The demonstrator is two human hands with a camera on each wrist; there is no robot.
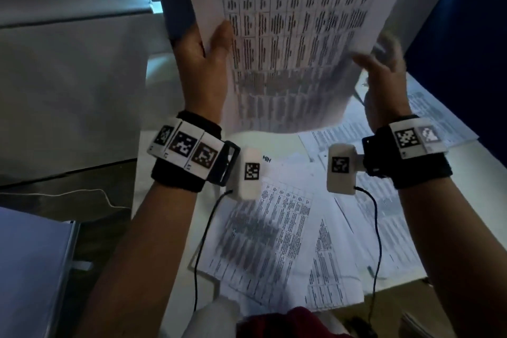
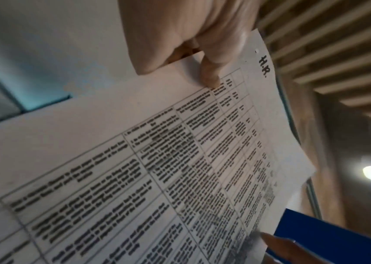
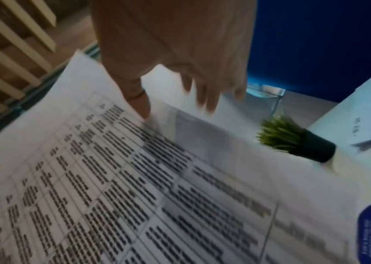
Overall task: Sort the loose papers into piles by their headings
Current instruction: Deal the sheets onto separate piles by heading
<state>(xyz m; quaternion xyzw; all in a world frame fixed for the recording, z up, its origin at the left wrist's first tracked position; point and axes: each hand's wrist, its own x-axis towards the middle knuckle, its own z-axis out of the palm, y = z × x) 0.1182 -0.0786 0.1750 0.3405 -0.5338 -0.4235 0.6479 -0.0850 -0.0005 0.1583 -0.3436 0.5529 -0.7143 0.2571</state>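
A white sheet [image 1: 296, 35] printed with a table is held up in front of me, above the desk. Its handwritten heading "H.R." [image 2: 263, 66] shows in the left wrist view. My left hand [image 1: 216, 38] pinches the sheet's left edge, thumb on the front and fingers behind. My right hand [image 1: 381, 57] is at the right edge, blurred; in the right wrist view its thumb [image 3: 139, 105] touches the sheet [image 3: 112, 178] while the fingers spread loosely behind. Several loose printed papers [image 1: 274, 228] lie overlapping on the white desk below, one marked "MIN" [image 1: 266, 158].
A blue partition [image 1: 466, 35] stands at the right and a blue panel [image 1: 178, 5] behind the left hand. A small potted plant [image 3: 292, 139] and a clear holder [image 3: 268, 94] sit at the desk's back. More papers [image 1: 428, 118] lie at the right.
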